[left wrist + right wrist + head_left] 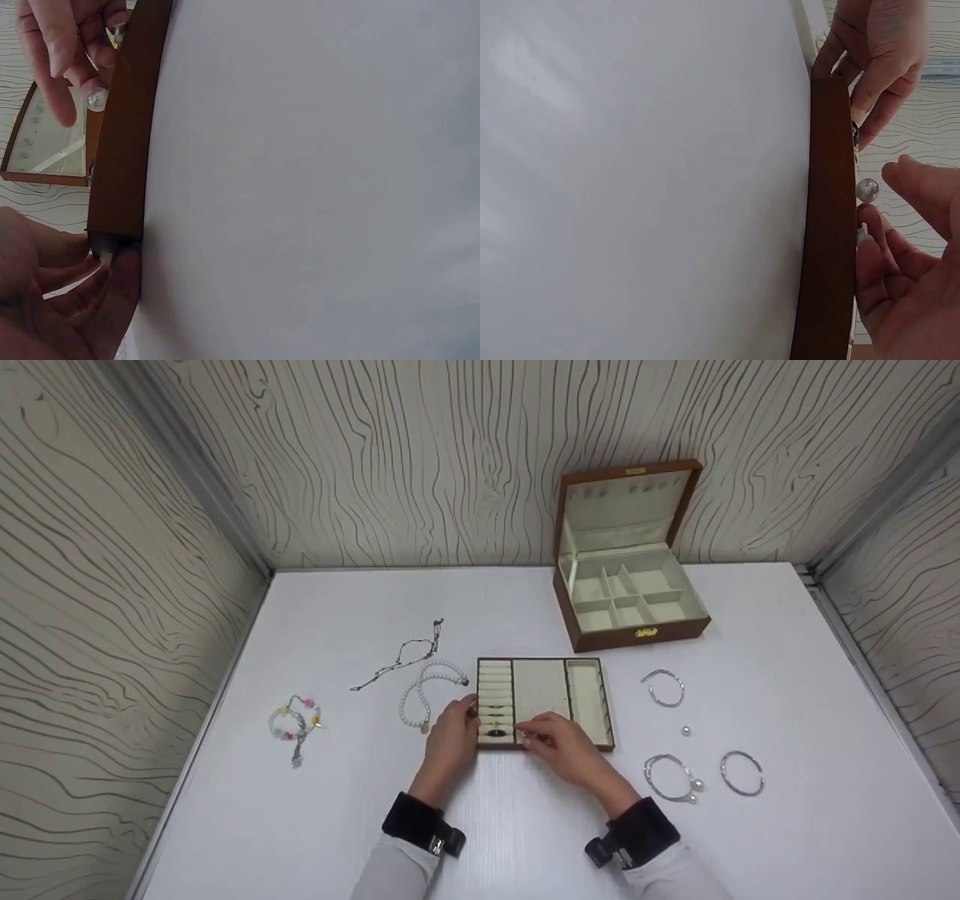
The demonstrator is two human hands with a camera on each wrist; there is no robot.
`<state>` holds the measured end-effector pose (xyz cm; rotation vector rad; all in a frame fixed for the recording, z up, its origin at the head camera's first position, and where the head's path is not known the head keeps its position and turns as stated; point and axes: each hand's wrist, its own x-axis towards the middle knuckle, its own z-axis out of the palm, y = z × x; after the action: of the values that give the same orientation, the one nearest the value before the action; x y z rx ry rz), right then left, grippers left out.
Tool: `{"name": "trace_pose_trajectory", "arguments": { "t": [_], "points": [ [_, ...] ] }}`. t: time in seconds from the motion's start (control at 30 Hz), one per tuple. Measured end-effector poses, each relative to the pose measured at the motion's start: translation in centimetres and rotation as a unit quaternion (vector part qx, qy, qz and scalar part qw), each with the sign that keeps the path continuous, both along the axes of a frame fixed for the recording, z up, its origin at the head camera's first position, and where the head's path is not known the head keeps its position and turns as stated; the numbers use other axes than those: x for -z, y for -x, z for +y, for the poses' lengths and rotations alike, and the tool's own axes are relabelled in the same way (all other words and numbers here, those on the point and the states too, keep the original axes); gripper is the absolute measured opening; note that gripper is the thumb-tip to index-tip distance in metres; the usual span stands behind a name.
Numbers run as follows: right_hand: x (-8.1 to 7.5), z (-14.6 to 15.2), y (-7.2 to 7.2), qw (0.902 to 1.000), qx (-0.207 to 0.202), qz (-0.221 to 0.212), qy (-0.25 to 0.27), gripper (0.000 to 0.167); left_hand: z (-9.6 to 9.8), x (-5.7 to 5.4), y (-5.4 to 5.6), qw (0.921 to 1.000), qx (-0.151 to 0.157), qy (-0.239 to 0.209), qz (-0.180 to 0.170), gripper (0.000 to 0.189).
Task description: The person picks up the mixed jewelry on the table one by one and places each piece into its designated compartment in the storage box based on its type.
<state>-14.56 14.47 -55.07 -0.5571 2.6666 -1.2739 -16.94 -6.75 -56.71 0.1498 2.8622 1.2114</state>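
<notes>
A shallow brown jewelry tray (540, 690) with cream lining lies on the table, ring rolls on its left, a flat pad in its middle. My left hand (452, 735) holds the tray's left end, fingers bent at the wall. Several rings sit between the rolls, one with a dark stone (497, 733). Over the front of the pad, my right hand (566, 750) pinches a small pearl earring between thumb and fingers. Its round pearl (867, 190) shows just above the tray's edge in the right wrist view; the fingers partly hide the rest.
Behind the tray stands an open brown jewelry box (637, 607) with divided compartments. Left lie a pearl necklace (405, 709), a dark chain (405, 660) and a colorful beaded bracelet (279, 733). Right are silver bangles (742, 791), a pearl earring (686, 730) and a bracelet with pearls (651, 787).
</notes>
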Motion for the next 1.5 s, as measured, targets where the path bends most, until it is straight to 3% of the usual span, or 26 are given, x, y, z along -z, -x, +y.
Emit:
{"name": "trace_pose_trajectory", "arguments": {
  "t": [0.17,0.3,0.57,0.73,0.93,1.1,1.23,1.5],
  "points": [
    [-0.4,1.1,-0.5,0.9997,-0.015,-0.007,0.019,0.032,0.0,0.1,-0.1,0.9999,-0.003,-0.001,-0.014,0.040],
    [-0.8,2.5,-0.8,0.9996,-0.003,-0.005,0.029,0.028,0.1,0.0,-0.1,0.9999,-0.004,-0.002,-0.015,0.040],
    [-1.4,6.7,-0.4,0.9927,0.119,0.010,0.020,0.023,0.1,0.0,0.0,1.0000,-0.006,-0.003,-0.005,0.040],
    [-1.4,9.8,-0.2,0.9801,0.192,0.026,-0.043,0.024,0.1,0.0,0.0,0.9999,-0.005,-0.009,-0.012,0.040],
    [-1.6,12.9,-0.3,0.9569,0.236,0.031,-0.166,0.036,0.0,0.0,0.0,0.9998,0.000,-0.013,-0.014,0.040],
    [-1.3,14.3,-0.3,0.9469,0.234,-0.017,-0.219,0.052,0.0,0.0,-0.1,0.9999,0.002,-0.011,-0.011,0.040],
    [-1.1,14.5,-0.3,0.9504,0.214,-0.050,-0.221,0.055,0.0,0.0,-0.1,0.9999,0.002,-0.006,-0.010,0.040],
    [-1.2,14.6,-0.3,0.9565,0.203,-0.058,-0.201,0.049,-0.1,0.1,0.1,0.9997,0.002,-0.017,-0.019,0.041]
  ]
}}
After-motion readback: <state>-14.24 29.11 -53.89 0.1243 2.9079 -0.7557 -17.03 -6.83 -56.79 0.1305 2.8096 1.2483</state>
